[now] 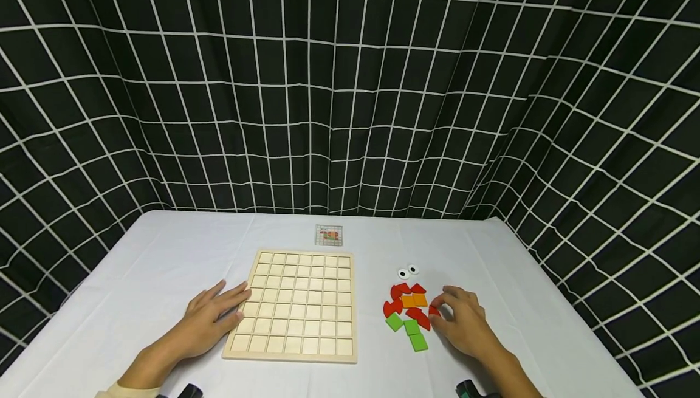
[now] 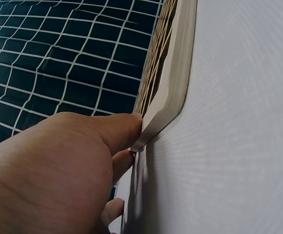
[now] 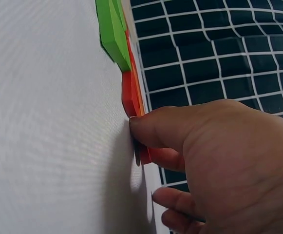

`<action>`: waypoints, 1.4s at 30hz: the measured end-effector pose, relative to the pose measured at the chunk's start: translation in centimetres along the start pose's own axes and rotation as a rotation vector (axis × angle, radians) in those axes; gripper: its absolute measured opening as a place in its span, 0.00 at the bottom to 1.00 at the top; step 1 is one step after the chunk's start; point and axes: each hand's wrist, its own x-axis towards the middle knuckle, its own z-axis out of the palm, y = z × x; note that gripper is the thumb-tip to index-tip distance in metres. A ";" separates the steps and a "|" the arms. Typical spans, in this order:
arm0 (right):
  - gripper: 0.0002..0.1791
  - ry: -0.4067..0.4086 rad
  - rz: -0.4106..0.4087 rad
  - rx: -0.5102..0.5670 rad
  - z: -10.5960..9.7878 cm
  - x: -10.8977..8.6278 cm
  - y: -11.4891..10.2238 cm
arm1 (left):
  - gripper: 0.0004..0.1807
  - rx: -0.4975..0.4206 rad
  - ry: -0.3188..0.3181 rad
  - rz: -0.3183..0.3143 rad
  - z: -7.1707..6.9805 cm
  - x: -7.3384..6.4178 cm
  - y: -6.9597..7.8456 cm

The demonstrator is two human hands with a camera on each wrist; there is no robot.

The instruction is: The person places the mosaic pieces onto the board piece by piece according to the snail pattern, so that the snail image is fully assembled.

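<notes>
A pale wooden grid board (image 1: pixel 298 295) lies flat on the white table. My left hand (image 1: pixel 210 319) rests at its left edge, fingers extended, with thumb and fingertips on the rim in the left wrist view. To the right of the board, my right hand (image 1: pixel 462 322) pinches a red quarter-round tile (image 1: pixel 434 311) between thumb and index finger, low at the tabletop. Beside it lie several other red tiles (image 1: pixel 418 318), two orange square tiles (image 1: pixel 414 301) and three green square tiles (image 1: pixel 418 342). In the right wrist view, the thumb partly hides the pinched tile (image 3: pixel 145 155).
Two white eye discs (image 1: pixel 408 271) lie just beyond the coloured tiles. A small card (image 1: pixel 329 235) with a gridded coloured picture sits behind the board. Black curtain (image 1: pixel 328 88) with white grid lines surrounds the table's back and sides.
</notes>
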 end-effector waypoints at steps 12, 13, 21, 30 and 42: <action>0.15 0.175 -0.062 0.036 -0.6 0.0 -0.5 | 0.24 -0.011 -0.001 0.016 0.3 0.1 -0.1; 0.16 0.185 -0.070 0.041 -0.7 0.0 -0.6 | 0.24 -0.013 -0.001 0.018 0.4 0.1 -0.1; 0.15 0.221 -0.156 0.124 -1.0 0.8 -2.8 | 0.24 -0.027 0.001 0.020 0.6 0.2 0.1; 0.14 0.236 -0.275 0.244 -0.1 2.5 -7.0 | 0.24 -0.012 0.012 0.024 0.0 -0.1 0.0; 0.13 0.243 -0.356 0.300 1.7 4.1 -10.9 | 0.24 -0.027 0.013 0.030 0.0 -0.3 0.0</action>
